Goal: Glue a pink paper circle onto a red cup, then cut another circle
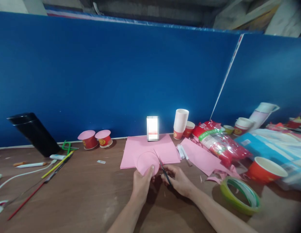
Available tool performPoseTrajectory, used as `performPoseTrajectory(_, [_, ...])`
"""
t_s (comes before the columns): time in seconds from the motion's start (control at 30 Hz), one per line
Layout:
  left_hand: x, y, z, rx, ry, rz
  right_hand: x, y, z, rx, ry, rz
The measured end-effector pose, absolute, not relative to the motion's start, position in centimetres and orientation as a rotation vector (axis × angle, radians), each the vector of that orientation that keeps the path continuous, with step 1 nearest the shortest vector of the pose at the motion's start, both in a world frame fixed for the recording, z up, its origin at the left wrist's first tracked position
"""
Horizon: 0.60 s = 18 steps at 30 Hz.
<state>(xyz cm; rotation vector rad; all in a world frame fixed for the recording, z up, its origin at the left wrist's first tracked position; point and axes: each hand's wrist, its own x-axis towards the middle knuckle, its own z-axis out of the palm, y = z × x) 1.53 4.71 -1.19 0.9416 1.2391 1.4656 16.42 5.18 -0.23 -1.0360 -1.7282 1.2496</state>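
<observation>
Clamping the disc (144, 161) near its 5 o'clock edge, the left hand (141, 186) has it at 1 o'clock; the right hand (178, 180), closed on scissors (164, 171), at 10 o'clock.

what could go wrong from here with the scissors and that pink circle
The scissors in the right hand sit close to the edge of the pink circle, so a slip might nick it. The left hand holds that circle near the scissors, so that hand could perhaps get cut.
</observation>
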Motion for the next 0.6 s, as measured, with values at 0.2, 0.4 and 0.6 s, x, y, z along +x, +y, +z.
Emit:
performPoseTrajectory(0.2, [1.66,4.68,-1.08,0.929,1.245,1.477,16.42,5.18,-0.44,-1.056,-1.738,1.230])
performPoseTrajectory(0.4, [1.54,4.69,-1.07,0.943,1.244,1.479,16.37,5.15,-0.62,-1.050,-1.722,1.258])
performPoseTrajectory(0.6, [1.49,4.76,-1.27,0.929,1.193,1.490,16.37,5.04,-0.19,-1.024,-1.712,1.302])
